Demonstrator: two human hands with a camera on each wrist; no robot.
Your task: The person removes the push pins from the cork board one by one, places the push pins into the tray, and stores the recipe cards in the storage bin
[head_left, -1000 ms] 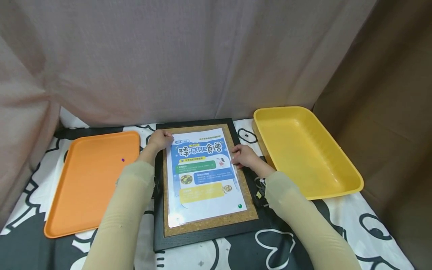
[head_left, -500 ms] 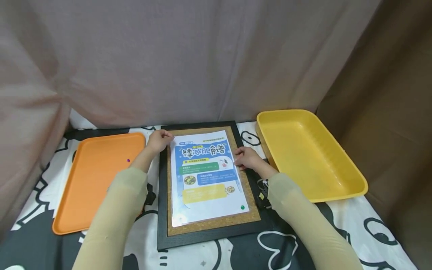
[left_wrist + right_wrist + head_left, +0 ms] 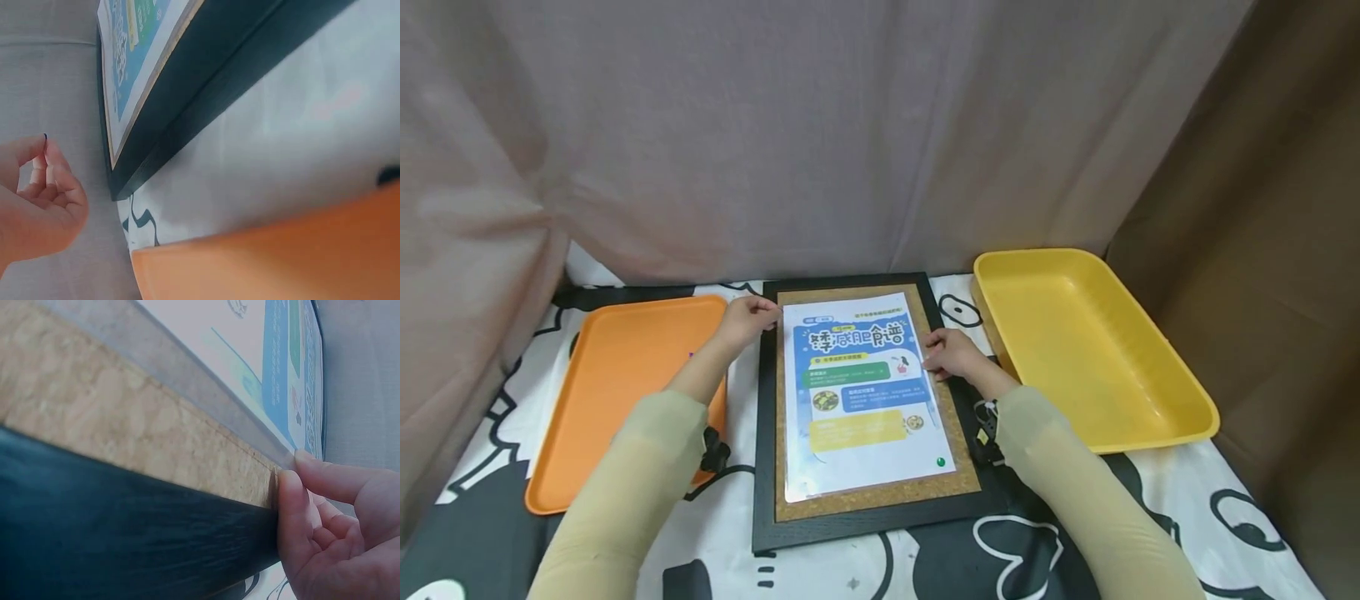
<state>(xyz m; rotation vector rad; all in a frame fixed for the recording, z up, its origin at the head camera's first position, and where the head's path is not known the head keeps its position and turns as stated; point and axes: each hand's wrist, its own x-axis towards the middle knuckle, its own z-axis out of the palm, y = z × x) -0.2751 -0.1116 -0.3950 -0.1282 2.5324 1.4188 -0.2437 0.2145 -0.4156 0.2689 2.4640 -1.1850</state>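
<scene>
Hands well apart: left hand (image 3: 748, 323) beside the upper-left corner of a printed sheet (image 3: 868, 396), thumb and finger pinching a tiny dark-blue piece (image 3: 45, 136) too small to identify, right hand (image 3: 953, 353) with thumb and finger clamped on the sheet's right edge. Sheet lies on a cork board (image 3: 887, 495) inside a black frame (image 3: 766, 425), green dot (image 3: 941, 462) near its lower-right corner, the lot resting on black-and-white patterned cloth (image 3: 827, 573). Orange tray (image 3: 625, 358) left of the frame, partly hidden by the left sleeve (image 3: 617, 492), yellow basin (image 3: 1078, 350) to the right, grey-brown curtain (image 3: 775, 150) behind everything.
</scene>
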